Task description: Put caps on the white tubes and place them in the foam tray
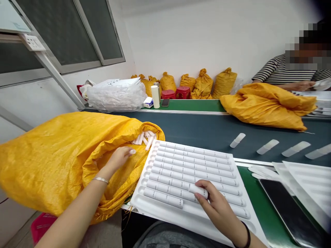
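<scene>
A white tray (207, 225) lies before me, its grooves lined with rows of small white tubes (165, 199) bearing tiny dark print. Over the nearer rows, my right hand (214, 203) pinches a white tube (198, 190) between thumb and fingers. My left hand (121, 157) is at the mouth of a big yellow woven sack (64, 148), its fingers closed on another white tube (132, 151), of which only an end shows. Loose white pieces (144, 137) lie in the sack's opening, beside the tray's far left corner.
Several frosted tubes (267, 147) rest on the dark conveyor belt (191, 125). At right are a black tablet-like slab (287, 210) and white trays (310, 186). Across the belt, a person in a striped top (274, 70) works behind a yellow sack (269, 105).
</scene>
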`<state>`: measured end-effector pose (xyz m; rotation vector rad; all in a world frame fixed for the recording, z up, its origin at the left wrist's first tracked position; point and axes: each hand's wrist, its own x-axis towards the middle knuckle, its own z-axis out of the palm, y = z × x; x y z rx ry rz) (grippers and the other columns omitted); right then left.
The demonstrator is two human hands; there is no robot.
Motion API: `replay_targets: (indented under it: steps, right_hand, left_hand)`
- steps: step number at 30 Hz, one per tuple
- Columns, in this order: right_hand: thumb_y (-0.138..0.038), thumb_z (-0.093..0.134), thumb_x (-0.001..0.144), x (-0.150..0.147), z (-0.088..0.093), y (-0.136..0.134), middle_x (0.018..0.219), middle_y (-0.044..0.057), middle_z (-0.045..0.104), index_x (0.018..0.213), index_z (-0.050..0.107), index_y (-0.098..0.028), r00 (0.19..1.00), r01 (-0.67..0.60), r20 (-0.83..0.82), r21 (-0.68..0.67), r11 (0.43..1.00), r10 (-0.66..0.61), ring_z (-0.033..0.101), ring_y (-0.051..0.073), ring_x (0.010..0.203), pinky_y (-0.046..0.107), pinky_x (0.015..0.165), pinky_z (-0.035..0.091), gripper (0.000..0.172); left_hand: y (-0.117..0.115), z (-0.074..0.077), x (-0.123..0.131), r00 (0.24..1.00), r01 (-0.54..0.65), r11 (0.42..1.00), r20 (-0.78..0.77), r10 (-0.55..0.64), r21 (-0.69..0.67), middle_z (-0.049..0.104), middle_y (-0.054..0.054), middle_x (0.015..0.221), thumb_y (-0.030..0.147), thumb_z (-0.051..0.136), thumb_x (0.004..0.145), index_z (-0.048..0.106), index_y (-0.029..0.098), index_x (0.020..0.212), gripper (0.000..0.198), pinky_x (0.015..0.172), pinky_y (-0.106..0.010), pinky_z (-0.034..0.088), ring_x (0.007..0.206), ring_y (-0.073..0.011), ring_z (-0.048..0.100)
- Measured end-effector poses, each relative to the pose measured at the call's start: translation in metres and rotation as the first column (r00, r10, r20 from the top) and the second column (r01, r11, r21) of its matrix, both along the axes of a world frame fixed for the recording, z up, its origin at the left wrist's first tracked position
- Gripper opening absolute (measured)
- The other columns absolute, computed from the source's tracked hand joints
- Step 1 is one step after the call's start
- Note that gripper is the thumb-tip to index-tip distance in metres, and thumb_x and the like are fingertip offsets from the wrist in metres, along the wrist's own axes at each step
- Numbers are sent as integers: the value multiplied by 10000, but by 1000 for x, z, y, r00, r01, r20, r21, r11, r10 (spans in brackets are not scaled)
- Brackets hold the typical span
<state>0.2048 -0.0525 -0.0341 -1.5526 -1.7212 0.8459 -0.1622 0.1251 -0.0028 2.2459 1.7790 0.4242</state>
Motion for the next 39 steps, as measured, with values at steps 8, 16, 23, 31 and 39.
replay_targets:
  steps: [8,16,23,31,39]
  right_hand:
    - [-321,515,881,-33,6,23,840,11,552,1066,491,-228,825,-83,-565,-66,994,31,495,128,681,284,652,442,208]
    - [-258,590,869,-21,27,25,1035,71,615,1092,577,-238,814,-38,-571,140,989,112,588,180,934,300,748,509,224]
    - [-173,507,913,6,47,29,1092,58,618,1220,520,-261,968,-219,-12,439,871,250,577,169,1019,309,889,471,320]
    - [-323,521,908,0,47,29,790,25,626,1112,582,-196,991,-124,-23,272,954,135,561,135,660,256,631,477,249]
    - [-331,559,878,-14,41,26,903,65,658,1051,629,-197,937,-331,168,158,930,305,604,185,779,298,710,482,229]
  left_hand:
    - [-100,-11,127,275,184,979,951,-138,89,651,-44,1045,246,661,801,576,243,1045,258,937,-344,466,1030,-191,608]
    - [-118,-4,146,48,281,947,988,149,-156,684,-7,948,233,737,742,519,224,922,283,849,-296,500,940,-168,651]
    - [-116,16,131,773,405,914,520,-363,36,670,-60,961,280,613,844,623,212,1134,298,774,-299,499,877,-189,626]
    - [-123,18,139,804,393,749,197,-561,533,646,-83,968,76,577,839,497,192,1285,468,798,-322,488,892,-193,574]
    - [-130,3,140,754,485,824,337,-563,292,669,-94,1005,154,571,844,510,270,1316,490,838,-374,489,922,-242,612]
